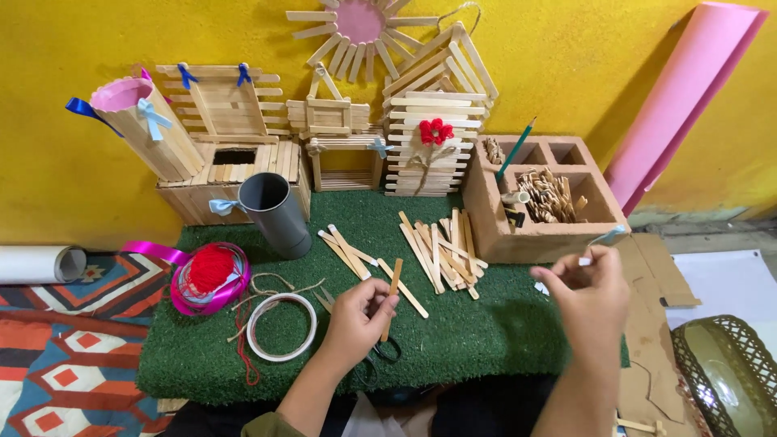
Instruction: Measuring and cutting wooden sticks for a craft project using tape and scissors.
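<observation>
Head view, looking down on a green turf mat [486, 340] that covers the counter. The left hand [356, 317] holds one flat wooden craft stick [391, 307]; its grip is closed on the stick's lower half, thumb and fingertips pinched together. The stick's long axis runs nearly upright in the picture, tilted slightly right at the top, and it stands clear of the mat. The right hand [589, 291] is raised to the right, well apart from the stick, its grip pinched on a small pale strip [603, 239] (what it is cannot be made out). The stick therefore lies to the left of the right hand, with the left hand plainly the nearer.

Condition of the stick: plain light wood, thin, rounded at the visible end, no paint or glue evident.

Surroundings: a loose pile of sticks [441, 251] lies on the mat beyond both hands, with a few more stray ones just left of it. A ring of tape [281, 326] sits left of the left hand, a red yarn ball [212, 269] beyond that, and a grey tube [275, 212] behind. Black scissors [387, 351] lie just under the left hand. A brick-like box [558, 231] stands at the right rear.
</observation>
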